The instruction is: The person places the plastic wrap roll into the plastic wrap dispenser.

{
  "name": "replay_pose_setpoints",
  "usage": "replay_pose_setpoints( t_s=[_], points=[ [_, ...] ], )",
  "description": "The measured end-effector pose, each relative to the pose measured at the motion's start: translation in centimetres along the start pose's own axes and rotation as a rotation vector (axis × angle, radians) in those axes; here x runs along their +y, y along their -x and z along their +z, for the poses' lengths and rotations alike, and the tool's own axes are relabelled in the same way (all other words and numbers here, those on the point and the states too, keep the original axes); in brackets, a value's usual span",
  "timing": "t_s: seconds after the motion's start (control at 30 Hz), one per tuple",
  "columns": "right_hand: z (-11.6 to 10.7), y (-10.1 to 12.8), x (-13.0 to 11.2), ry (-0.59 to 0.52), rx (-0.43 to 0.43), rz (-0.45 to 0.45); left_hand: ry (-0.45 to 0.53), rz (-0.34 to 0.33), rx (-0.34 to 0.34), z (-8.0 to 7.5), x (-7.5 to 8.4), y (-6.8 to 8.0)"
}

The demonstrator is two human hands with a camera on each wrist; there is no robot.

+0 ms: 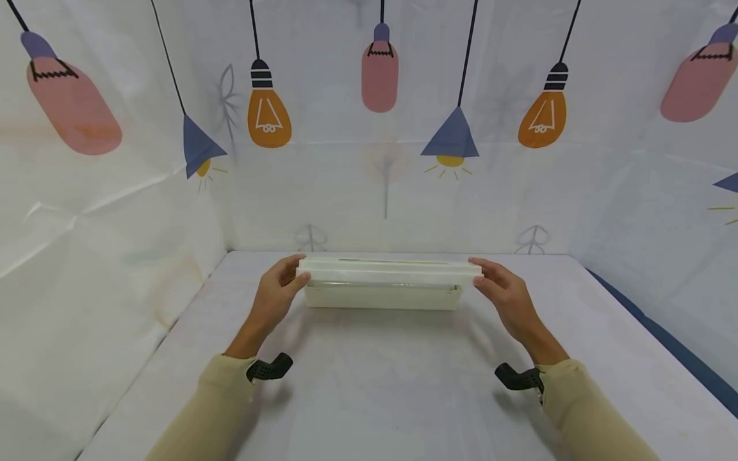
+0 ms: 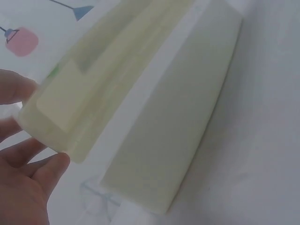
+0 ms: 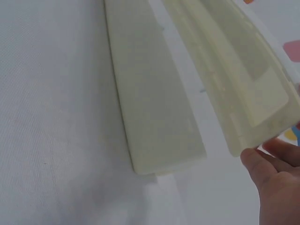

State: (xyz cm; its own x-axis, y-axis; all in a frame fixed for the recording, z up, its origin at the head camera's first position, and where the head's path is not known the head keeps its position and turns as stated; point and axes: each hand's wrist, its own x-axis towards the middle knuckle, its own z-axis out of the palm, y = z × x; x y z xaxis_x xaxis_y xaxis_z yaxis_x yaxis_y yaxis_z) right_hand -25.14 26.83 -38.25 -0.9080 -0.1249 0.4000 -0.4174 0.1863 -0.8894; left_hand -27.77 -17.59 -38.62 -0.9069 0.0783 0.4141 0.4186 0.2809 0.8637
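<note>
A long cream-white plastic lid is held level above a matching narrow box on the table. My left hand pinches the lid's left end, thumb on the near side and fingers behind. At the other end, my right hand grips the lid the same way. Both wrist views show a gap between the lid and the box, with the lid's hollow underside visible. The right wrist view has the lid tilted over beside the box. The box's inside is mostly hidden.
A white-covered table carries the box near its far edge. White sheets printed with hanging lamps and bulbs stand behind and at both sides. A dark blue strip runs along the right edge.
</note>
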Motion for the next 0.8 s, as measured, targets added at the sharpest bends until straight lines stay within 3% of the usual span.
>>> replay_pose_setpoints(
  t_s=[0.37,0.7,0.8],
  points=[
    [0.1,-0.4,0.2,-0.005,-0.014,0.009,-0.029,0.054,-0.002,0.1,-0.8,-0.2],
    [0.6,-0.6,0.9,-0.181,-0.034,0.073,-0.053,0.096,0.002,0.3,-1.1,-0.2],
    [0.7,-0.7,0.9,-0.182,-0.034,0.074,-0.072,0.105,0.004,0.5,-1.3,-0.2]
  ],
)
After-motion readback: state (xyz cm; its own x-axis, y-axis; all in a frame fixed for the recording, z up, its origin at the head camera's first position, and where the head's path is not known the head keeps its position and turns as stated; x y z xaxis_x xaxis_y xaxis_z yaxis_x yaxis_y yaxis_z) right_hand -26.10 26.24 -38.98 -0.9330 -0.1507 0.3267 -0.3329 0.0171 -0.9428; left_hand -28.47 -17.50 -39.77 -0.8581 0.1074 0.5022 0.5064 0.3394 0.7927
